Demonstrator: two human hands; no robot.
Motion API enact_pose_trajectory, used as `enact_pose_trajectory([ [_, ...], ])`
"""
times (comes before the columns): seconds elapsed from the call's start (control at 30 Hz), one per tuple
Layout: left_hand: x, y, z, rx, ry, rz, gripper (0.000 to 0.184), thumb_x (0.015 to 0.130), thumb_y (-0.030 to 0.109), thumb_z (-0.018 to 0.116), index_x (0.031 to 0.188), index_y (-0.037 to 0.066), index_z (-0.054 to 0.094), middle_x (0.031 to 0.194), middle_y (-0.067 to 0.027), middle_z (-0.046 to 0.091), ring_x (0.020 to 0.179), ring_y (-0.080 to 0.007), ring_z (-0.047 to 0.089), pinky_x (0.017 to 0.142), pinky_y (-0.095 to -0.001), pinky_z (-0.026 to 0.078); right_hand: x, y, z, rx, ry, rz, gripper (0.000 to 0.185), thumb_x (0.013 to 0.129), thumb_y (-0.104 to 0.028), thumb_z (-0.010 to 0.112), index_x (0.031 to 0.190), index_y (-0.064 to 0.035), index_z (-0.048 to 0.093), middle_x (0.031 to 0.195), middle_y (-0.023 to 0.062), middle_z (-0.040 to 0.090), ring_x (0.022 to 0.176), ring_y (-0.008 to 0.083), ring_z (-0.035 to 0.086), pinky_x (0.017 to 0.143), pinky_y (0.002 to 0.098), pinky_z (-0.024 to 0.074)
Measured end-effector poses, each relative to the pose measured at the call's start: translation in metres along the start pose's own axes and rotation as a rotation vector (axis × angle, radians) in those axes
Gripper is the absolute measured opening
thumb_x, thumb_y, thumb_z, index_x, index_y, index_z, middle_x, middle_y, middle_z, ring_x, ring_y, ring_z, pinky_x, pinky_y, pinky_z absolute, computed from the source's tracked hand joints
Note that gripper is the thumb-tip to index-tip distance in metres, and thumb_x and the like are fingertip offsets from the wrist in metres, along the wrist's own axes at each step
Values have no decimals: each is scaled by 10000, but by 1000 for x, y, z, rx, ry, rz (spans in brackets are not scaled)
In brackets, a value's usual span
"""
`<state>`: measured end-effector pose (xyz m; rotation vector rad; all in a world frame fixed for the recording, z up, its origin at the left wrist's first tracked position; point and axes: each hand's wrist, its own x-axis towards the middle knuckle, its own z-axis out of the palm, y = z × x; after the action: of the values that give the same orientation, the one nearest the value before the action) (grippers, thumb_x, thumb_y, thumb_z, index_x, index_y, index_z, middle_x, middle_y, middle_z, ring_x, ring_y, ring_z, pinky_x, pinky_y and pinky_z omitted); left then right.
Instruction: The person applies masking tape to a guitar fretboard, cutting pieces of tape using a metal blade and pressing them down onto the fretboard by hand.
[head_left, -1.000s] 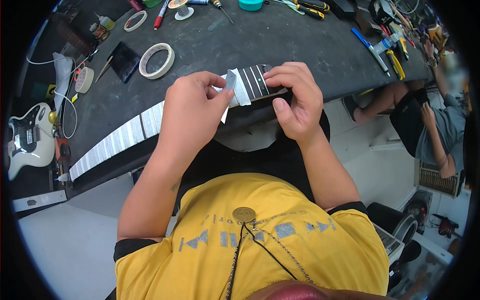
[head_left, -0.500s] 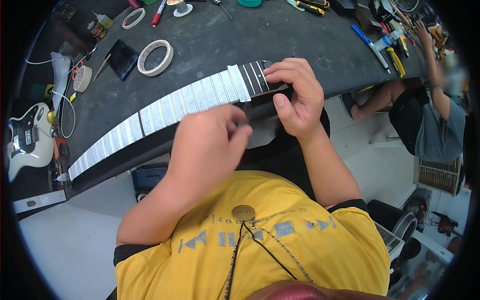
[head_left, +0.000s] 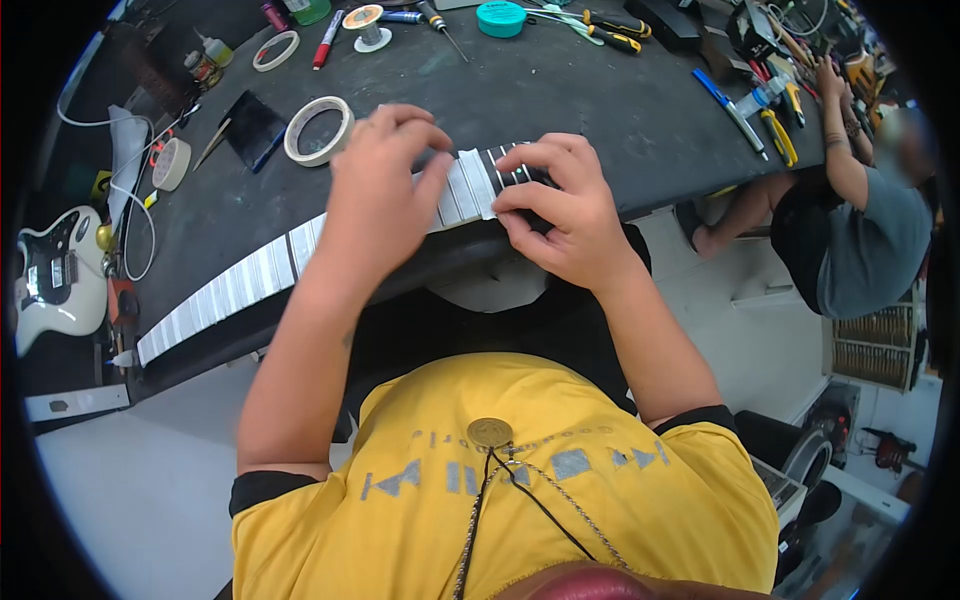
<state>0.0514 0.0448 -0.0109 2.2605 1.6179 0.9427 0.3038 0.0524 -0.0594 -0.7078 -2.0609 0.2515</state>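
A long guitar fretboard (head_left: 235,285) lies along the near edge of the dark bench, mostly covered with pale tape strips between its frets. Bare dark wood with frets shows at its right end. My left hand (head_left: 392,185) is over the taped part, slightly blurred, with fingers curled; whether it holds something small cannot be made out. My right hand (head_left: 560,200) has its fingers apart, the fingertips touching the last tape strip (head_left: 477,184) and the bare frets beside it.
Behind the fretboard lie a tape roll (head_left: 320,131), a dark tablet-like object (head_left: 250,130), a solder spool (head_left: 366,28) and a teal container (head_left: 501,18). Pliers (head_left: 778,138) lie at the right. A white guitar (head_left: 62,278) is at left; another person (head_left: 865,230) sits at right.
My left hand has moved up from the near edge to over the fretboard. My right hand has shifted left onto the last tape strip. The metal piece earlier in my left hand no longer shows.
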Motion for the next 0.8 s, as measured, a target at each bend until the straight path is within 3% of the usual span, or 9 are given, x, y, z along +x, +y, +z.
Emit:
enact_pose_trajectory([
  [0.13, -14, 10, 6, 61, 0, 89, 350, 902, 236, 905, 1197, 76, 805, 1441, -115, 700, 1373, -353, 642, 1120, -507, 436, 15, -8, -6, -8, -89, 87, 127, 838, -103, 844, 944, -120, 776, 1297, 16, 766, 1237, 320, 651, 1071, 465, 503],
  [0.3, -14, 12, -1, 50, -68, 101, 424, 857, 236, 903, 1227, 71, 781, 1459, -114, 674, 1385, -349, 622, 1130, -496, 436, 46, 0, -4, 127, -135, 326, 80, 888, -135, 787, 933, -75, 758, 1295, 83, 789, 1257, 359, 667, 1073, 469, 539],
  [0.43, -12, 10, -5, -37, -69, 47, 374, 851, 150, 794, 1214, 64, 768, 1446, -117, 673, 1363, -351, 629, 1156, -478, 429, 81, 27, 2, 239, -195, 559, 138, 945, -156, 759, 964, -19, 770, 1308, 95, 802, 1062, 225, 748, 968, 399, 592],
  [0.47, -10, 7, -4, -79, -53, 15, 372, 848, 136, 764, 1213, 62, 765, 1442, -118, 673, 1357, -352, 632, 1161, -474, 426, 87, 37, 7, 230, -191, 542, 198, 940, -190, 767, 1012, -11, 812, 1242, 100, 821, 985, 180, 750, 900, 375, 607],
  [0.57, -10, 0, -2, -164, -31, -51, 371, 840, 106, 695, 1202, 55, 760, 1428, -124, 674, 1342, -355, 640, 1172, -466, 420, 111, 51, 12, 216, -299, 723, 270, 931, -218, 774, 1071, 4, 838, 1095, 104, 836, 972, 170, 748, 877, 363, 598],
  [0.67, -11, 2, -3, -142, -46, -19, 366, 840, 107, 690, 1194, 52, 766, 1413, -130, 680, 1336, -354, 645, 1176, -470, 418, 119, 66, 25, 169, -294, 710, 313, 865, -270, 804, 997, 11, 837, 833, 120, 799, 794, 237, 767, 766, 402, 611],
  [0.8, -14, 11, -6, -37, -88, 88, 381, 896, 174, 763, 1257, 59, 797, 1458, -142, 679, 1352, -348, 639, 1176, -500, 414, 123, 82, 35, 131, -232, 752, 301, 898, -264, 797, 1035, 0, 843, 844, 83, 790, 794, 179, 732, 749, 375, 585],
])
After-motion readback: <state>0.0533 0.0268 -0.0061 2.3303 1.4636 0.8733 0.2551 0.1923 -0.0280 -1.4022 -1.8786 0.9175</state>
